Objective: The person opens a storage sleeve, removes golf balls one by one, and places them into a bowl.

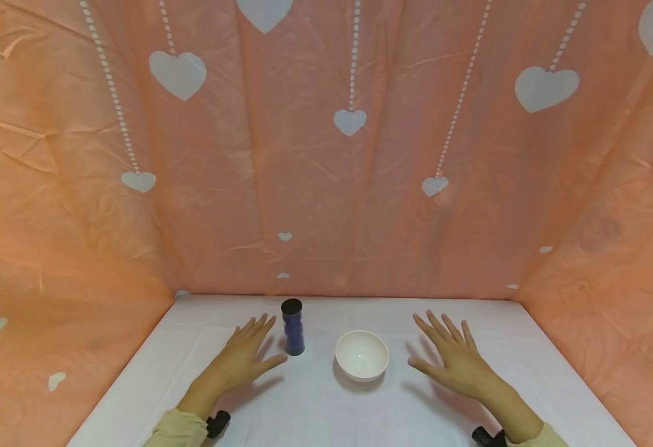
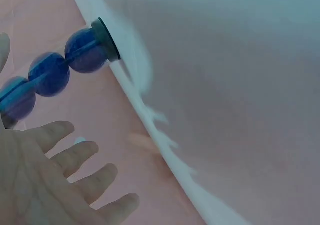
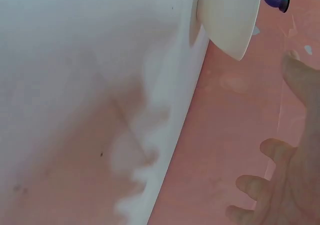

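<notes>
Fingers spread, my left hand (image 1: 239, 360) hovers over the table just left of a blue bottle-like container (image 1: 293, 329), apart from it. The container stands upright with a round black end on top; in the left wrist view its translucent blue body (image 2: 50, 74) bulges in stacked rounded segments. A white bowl (image 1: 362, 356) stands upright right of the container, and I see nothing in it. My right hand (image 1: 455, 363) is held to the right of the bowl, fingers spread and touching nothing. The right wrist view shows the bowl's side (image 3: 227, 17) beyond the thumb.
White cloth covers the table (image 1: 326, 410). An orange-pink curtain (image 1: 304, 186) with pale hearts encloses the back and both sides. A black strap mount (image 1: 218, 424) sits at my left wrist, another black mount (image 1: 487, 436) at my right.
</notes>
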Motion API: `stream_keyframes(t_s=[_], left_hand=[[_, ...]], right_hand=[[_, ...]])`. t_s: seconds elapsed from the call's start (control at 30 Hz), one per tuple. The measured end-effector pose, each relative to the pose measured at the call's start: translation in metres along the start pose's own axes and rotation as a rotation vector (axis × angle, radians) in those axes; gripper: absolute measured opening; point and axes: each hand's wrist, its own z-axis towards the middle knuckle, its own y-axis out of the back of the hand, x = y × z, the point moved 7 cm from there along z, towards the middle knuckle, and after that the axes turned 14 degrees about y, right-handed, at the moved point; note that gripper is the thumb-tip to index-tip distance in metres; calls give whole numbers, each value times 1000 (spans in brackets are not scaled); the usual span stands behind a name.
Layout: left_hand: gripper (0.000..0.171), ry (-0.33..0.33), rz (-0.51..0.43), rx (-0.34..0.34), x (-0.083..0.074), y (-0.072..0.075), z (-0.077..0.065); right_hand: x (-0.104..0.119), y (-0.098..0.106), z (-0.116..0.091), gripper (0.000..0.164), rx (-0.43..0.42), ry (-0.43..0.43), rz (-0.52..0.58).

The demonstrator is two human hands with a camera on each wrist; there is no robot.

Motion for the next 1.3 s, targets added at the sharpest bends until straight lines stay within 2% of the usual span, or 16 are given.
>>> stream_keyframes(t_s=[0.57, 0.67, 0.8, 0.93, 1.07, 1.3], left_hand=[[92, -22, -110, 27, -10, -13, 19], [92, -1, -167, 44, -11, -15, 23], [88, 85, -256, 84, -10, -18, 26], [74, 154, -363, 116, -10, -20, 27], [57, 147, -462, 128, -12, -23, 31], [50, 135, -526, 97, -16, -23, 34]], right_hand=[[13, -1, 19, 87, -8, 32, 27], [16, -1, 23, 87, -11, 34, 40], [19, -1, 28, 88, -8, 28, 72], [24, -3, 31, 89, -13, 34, 93], [28, -4, 35, 90, -14, 44, 99], [37, -5, 43, 90, -21, 78, 110]])
